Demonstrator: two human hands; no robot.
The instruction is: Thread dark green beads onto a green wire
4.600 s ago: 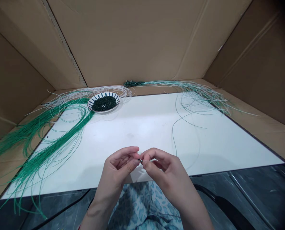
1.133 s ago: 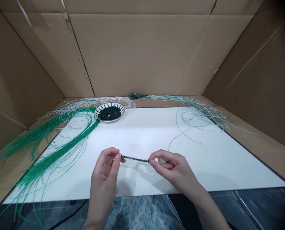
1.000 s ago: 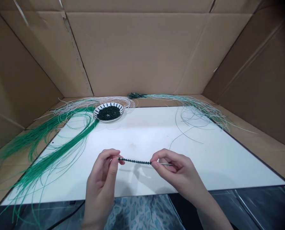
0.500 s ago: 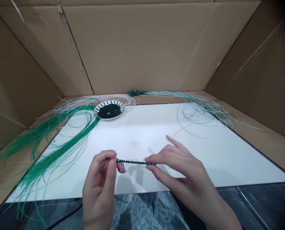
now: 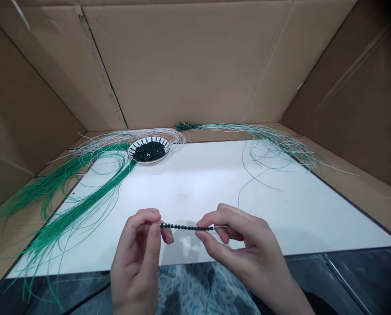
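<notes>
Cardboard walls (image 5: 188, 65) enclose a white board (image 5: 195, 175), its left side strewn with green strands (image 5: 90, 199) and its back edge bordered by a bundle of pale strands (image 5: 228, 127) with dark ends, apparently pieces already finished. Above the front edge, the left hand (image 5: 136, 256) and right hand (image 5: 248, 236) pinch a beaded strand (image 5: 182, 227), its row seemingly well along, its left end hidden in the grip. Near the rear, a striped dish (image 5: 148, 139) brims with loose beads (image 5: 149, 152), suggesting plenty remains.

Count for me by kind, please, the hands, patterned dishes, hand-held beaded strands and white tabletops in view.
Hands: 2, the left hand and the right hand
Hand-held beaded strand: 1
Patterned dish: 1
White tabletop: 1
Total: 5
</notes>
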